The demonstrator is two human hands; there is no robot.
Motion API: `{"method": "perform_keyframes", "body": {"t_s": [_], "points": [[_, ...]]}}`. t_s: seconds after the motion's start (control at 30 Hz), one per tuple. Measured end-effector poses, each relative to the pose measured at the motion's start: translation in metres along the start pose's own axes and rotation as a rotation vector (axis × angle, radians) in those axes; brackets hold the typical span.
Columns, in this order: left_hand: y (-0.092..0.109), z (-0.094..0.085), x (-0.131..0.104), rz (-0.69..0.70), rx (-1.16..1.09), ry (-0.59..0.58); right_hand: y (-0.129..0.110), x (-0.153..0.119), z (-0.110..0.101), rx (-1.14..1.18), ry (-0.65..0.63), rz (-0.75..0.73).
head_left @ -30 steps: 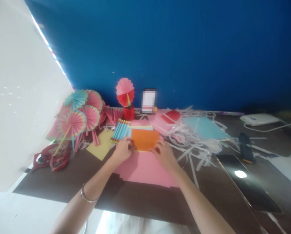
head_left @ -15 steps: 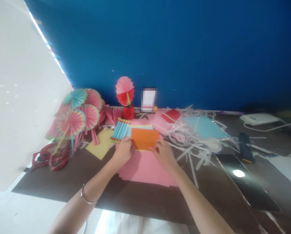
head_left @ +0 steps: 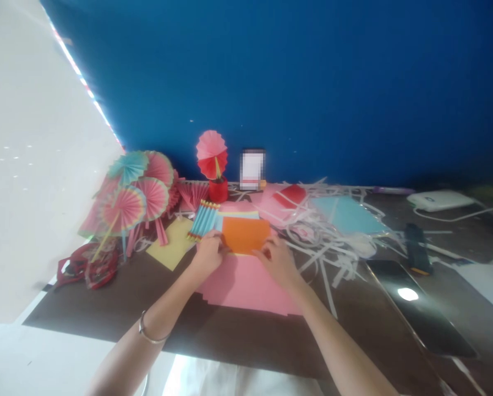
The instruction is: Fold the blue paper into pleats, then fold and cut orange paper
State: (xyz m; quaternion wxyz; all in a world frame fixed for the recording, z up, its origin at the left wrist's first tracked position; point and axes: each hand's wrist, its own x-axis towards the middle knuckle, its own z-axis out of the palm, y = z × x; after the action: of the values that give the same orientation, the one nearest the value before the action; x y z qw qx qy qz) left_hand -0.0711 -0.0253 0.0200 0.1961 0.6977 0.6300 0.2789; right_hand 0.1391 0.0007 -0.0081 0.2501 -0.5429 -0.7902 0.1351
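Head view: what is held, and how?

"Orange paper is pinched at its lower left corner by the left hand and at its lower right by the right hand, fingers curled nearly closed."

"Where is it held?"

"Over pink paper sheets; blue pleated paper is seen just to its left, white paper strips to its right."

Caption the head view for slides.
Left hand and right hand hold orange paper over pink sheets, pleated fans at left.
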Motion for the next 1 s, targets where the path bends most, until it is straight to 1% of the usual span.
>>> {"method": "perform_keyframes", "body": {"t_s": [0.13, 0.27, 0.5, 0.63, 0.77, 1.0], "points": [[0.0, 0.0, 0.0, -0.027, 0.013, 0.01, 0.004, -0.002, -0.002, 0.084, 0.048, -0.029], [0.001, 0.0, 0.001, -0.046, 0.028, 0.008, 0.008, -0.002, -0.004, 0.117, 0.05, -0.038], [0.0, 0.001, 0.0, -0.06, 0.023, 0.027, 0.01, -0.004, -0.001, 0.089, 0.087, -0.034], [-0.004, 0.003, 0.0, -0.033, 0.013, 0.045, 0.012, -0.004, 0.0, 0.091, 0.101, -0.057], [-0.007, 0.004, 0.0, -0.03, 0.004, 0.065, 0.015, -0.005, -0.002, 0.106, 0.093, -0.067], [-0.009, 0.005, 0.001, -0.039, -0.004, 0.055, 0.014, -0.007, -0.003, 0.069, 0.075, -0.05]]}}
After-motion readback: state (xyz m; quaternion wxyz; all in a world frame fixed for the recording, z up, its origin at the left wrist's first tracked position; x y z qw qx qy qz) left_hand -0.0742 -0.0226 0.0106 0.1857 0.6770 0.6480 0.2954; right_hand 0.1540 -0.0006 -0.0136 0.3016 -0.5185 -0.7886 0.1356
